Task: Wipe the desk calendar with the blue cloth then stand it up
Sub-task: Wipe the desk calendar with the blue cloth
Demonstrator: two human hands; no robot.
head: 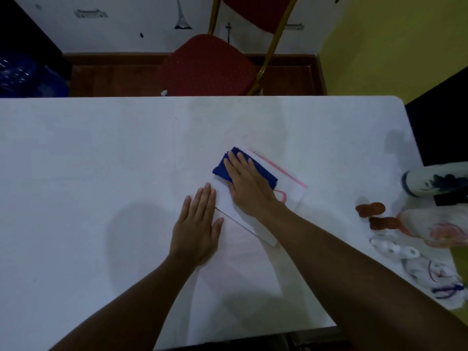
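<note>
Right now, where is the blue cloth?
In the head view, the blue cloth lies right of centre on the white table, pressed flat under the right hand on the desk calendar.

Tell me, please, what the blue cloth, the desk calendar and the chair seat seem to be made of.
Blue cloth: soft matte fabric, folded, with creases. Desk calendar: likely white paper or card, flat, pink binding along its far edge. Chair seat: apparently padded red upholstery with a dotted pattern.

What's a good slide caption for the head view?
Right hand presses blue cloth onto flat desk calendar; left hand steadies it.
</note>
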